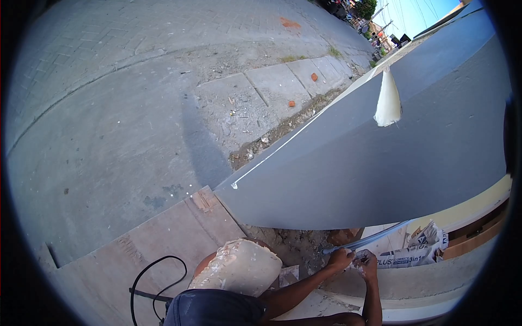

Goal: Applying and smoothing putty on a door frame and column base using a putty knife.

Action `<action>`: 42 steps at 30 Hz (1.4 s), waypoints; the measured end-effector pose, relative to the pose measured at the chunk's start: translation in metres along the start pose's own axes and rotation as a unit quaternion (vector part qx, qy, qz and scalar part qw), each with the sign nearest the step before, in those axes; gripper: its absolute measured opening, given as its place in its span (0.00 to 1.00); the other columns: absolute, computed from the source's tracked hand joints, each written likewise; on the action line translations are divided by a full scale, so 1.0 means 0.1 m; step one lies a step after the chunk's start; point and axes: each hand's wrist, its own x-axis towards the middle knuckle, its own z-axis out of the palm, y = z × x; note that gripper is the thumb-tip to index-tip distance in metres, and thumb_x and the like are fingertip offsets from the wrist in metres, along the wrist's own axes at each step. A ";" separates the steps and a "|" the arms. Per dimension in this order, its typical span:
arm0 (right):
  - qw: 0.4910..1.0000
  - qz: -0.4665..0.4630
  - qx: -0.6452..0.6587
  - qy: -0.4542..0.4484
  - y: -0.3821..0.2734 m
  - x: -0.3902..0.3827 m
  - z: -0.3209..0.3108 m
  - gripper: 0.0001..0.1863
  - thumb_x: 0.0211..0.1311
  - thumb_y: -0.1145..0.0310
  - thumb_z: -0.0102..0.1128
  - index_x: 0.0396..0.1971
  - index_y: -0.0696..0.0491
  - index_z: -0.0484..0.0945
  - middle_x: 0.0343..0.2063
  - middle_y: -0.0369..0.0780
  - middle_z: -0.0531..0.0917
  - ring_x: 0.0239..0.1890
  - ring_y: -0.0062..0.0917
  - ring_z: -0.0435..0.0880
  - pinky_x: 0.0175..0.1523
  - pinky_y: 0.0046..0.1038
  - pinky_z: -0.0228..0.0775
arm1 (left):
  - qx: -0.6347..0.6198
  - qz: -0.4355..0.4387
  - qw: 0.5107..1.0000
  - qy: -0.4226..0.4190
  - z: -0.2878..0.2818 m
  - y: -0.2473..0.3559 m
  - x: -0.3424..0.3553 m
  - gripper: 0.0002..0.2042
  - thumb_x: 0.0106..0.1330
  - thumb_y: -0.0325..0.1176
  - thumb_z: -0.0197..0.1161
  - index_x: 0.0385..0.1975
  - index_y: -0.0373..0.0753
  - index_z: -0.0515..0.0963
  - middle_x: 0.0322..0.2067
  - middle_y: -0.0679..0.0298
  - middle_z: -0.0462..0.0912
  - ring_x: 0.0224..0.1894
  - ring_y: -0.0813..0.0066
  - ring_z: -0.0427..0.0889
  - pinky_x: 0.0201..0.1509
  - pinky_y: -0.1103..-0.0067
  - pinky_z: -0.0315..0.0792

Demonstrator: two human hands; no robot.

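Observation:
Low in the head view, my left hand [340,259] and my right hand [367,263] are close together, fingers bent inward. Between them is something small and pale that I cannot make out; white residue marks the right fingers. Just beyond the left hand, a long grey-blue strip [380,233] slants up to the right; whether that hand touches it, I cannot tell. A white printed paper sack [416,254], crumpled at its far end, lies to the right of my right hand. Left of my arms sits a cream-smeared, rounded tub-like thing [242,268].
A large grey-blue panel [348,168] slopes over the right side, bearing a cream wedge-shaped patch [387,103]. Wooden boards [157,239] lie at lower left with a black cable [142,277] looped over them. Beyond are grey paving [119,125] and brick fragments [292,103].

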 end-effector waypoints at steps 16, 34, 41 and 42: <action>0.991 -0.024 -0.113 -0.067 -0.35 0.07 0.08 0.20 0.35 0.78 0.64 0.35 0.58 0.73 0.25 0.37 0.78 0.27 0.19 0.77 0.34 0.23 0.70 | -0.258 0.130 0.944 -0.161 0.09 -0.60 0.10 0.14 0.66 0.38 0.49 0.30 0.31 0.72 0.18 0.67 0.71 0.22 0.79 0.65 0.28 0.76 0.64; 0.996 -0.068 -0.035 -0.035 -0.34 0.07 0.17 0.17 0.40 0.82 0.55 0.37 0.58 0.74 0.29 0.35 0.77 0.31 0.18 0.75 0.36 0.19 0.70 | -0.160 0.103 0.981 -0.039 0.24 -0.65 0.12 0.16 0.66 0.42 0.50 0.39 0.34 0.75 0.30 0.70 0.76 0.31 0.81 0.71 0.39 0.81 0.68; 0.995 -0.061 0.085 0.005 -0.18 0.08 0.02 0.06 0.49 0.82 0.51 0.28 0.59 0.75 0.25 0.35 0.77 0.25 0.16 0.75 0.34 0.19 0.70 | -0.359 -0.153 0.920 0.018 -0.16 -0.27 -0.05 0.20 0.61 0.51 0.53 0.24 0.36 0.75 0.15 0.72 0.66 0.16 0.84 0.65 0.19 0.81 0.60; 0.993 -0.083 0.085 -0.008 -0.22 0.10 0.06 0.05 0.50 0.82 0.50 0.25 0.59 0.75 0.22 0.35 0.77 0.23 0.16 0.74 0.33 0.19 0.70 | -0.342 -0.190 0.920 0.012 -0.27 -0.23 -0.08 0.21 0.61 0.52 0.54 0.23 0.37 0.75 0.14 0.73 0.65 0.15 0.84 0.65 0.18 0.81 0.60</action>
